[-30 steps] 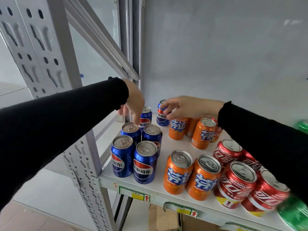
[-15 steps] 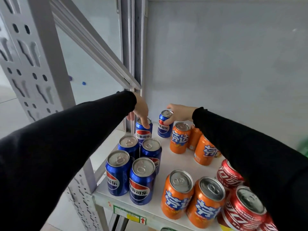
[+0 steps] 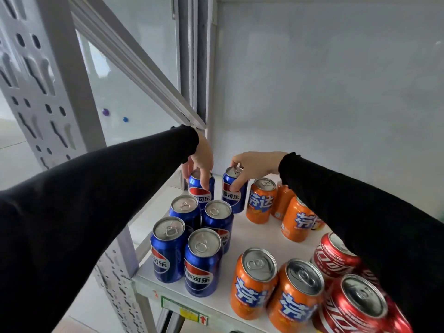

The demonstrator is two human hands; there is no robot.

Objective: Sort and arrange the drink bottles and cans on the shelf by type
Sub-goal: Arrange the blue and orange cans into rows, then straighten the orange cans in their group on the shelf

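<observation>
White shelf, back-left corner: my left hand and right hand each have fingers clamped round a blue can; a careless nudge could topple the neighbouring orange can.

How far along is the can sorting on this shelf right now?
Mostly sorted. Done: four blue Pepsi cans stand grouped at front left, orange Fanta cans in the middle, red Coca-Cola cans at right. In hand: left hand and right hand each grip a rear Pepsi can. Left: closing those two up behind the blue group.
</observation>
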